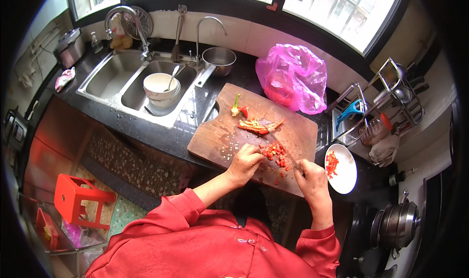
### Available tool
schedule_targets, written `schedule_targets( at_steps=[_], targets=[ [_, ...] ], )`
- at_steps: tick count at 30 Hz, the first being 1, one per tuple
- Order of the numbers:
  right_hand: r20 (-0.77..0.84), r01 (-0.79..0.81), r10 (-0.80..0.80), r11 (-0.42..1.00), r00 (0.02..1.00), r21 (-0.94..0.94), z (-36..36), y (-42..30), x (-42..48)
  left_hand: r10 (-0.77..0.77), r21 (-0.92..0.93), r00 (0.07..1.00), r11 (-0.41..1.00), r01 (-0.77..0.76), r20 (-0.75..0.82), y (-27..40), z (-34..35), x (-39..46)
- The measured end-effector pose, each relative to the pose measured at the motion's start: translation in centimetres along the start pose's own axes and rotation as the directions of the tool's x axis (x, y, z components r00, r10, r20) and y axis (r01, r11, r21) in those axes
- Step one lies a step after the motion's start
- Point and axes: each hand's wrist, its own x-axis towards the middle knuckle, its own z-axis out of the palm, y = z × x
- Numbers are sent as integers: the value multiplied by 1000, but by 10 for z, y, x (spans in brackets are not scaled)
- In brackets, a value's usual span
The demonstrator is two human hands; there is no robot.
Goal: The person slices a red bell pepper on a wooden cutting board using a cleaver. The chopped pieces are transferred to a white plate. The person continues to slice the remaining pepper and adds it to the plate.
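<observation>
On the wooden cutting board (209, 138), my right hand (312, 179) grips a knife (287, 154), its thin blade slanting away over the board. Diced red pepper (273, 151) lies in a small heap along the blade. My left hand (244, 165) rests at the near left of that heap, fingers bent and touching its edge; whether a piece is pinched there is hidden. Beyond the heap lies a split piece of red pepper (258, 125), its pale inside showing. A pepper top with a green stem (235, 107) sits farther back. Pale seeds (230, 146) are scattered at the left.
Right of the board stands a white bowl (346, 171) holding some diced pepper. A pink plastic bag (293, 80) is behind the board. Stacked bowls (161, 91) sit in the sink (110, 76), beside a saucepan (220, 59). A utensil rack (355, 109) and a pot (397, 225) are at right.
</observation>
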Motion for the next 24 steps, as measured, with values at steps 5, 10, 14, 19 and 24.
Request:
schedule_targets(
  at_steps=[5,10,14,19,24],
  targets=[
    [21,65,-62,990,998,-125,-5,0,-14,-161,-47,974,987,155,-161,15,-11,7],
    [8,65,-65,977,998,-203,-10,7,-19,-43,18,991,999,46,-130,25,-17,19],
    [61,57,-44,970,997,-237,-14,17,-23,-23,42,994,999,28,-111,32,-20,21],
    [130,77,-47,967,990,-242,-4,15,-27,71,161,997,985,-65,-29,48,3,34],
    [120,140,-117,967,986,-212,7,10,-26,101,244,975,958,-149,198,52,43,51]
  ],
)
